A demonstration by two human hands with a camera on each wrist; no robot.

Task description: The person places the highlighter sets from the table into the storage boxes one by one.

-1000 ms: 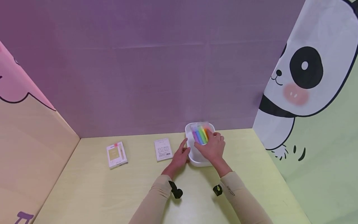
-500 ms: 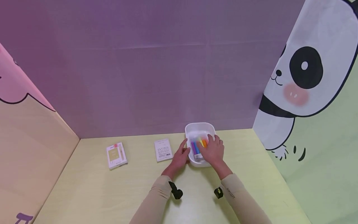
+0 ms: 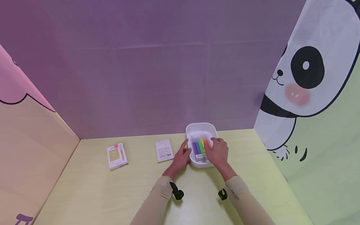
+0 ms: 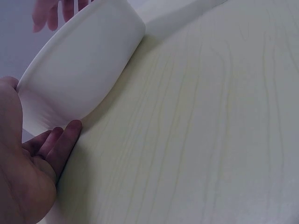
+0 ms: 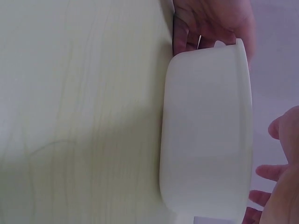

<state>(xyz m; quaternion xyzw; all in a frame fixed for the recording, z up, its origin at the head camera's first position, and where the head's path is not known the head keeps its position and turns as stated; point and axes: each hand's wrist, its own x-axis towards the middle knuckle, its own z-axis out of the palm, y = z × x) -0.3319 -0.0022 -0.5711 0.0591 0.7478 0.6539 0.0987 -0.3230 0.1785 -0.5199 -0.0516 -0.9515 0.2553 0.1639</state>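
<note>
A white plastic tub [image 3: 201, 126] stands on the table near the purple backdrop. Inside it lies a clear pack of highlighters [image 3: 199, 147] in several colours, tilted against the tub's near end; its far part looks blurred. My left hand [image 3: 181, 157] holds the tub's left side, thumb at the rim and fingers low against the wall in the left wrist view. Over the right rim hangs my right hand [image 3: 218, 152], fingers spread and loosely bent, its thumb close over the highlighters' right edge. In the right wrist view its fingers [image 5: 271, 171] show just above the rim.
A white box with a gold panel [image 3: 117, 156] lies at the left of the table [image 3: 140, 193]. Between it and the tub lies a white printed box [image 3: 164, 150] with a barcode. The purple backdrop [image 3: 157, 78] rises right behind the tub.
The highlighter pack has gone from being held upright over the tub's far end down into the tub. My right hand has let go and shifted slightly right. The left hand has stayed put.
</note>
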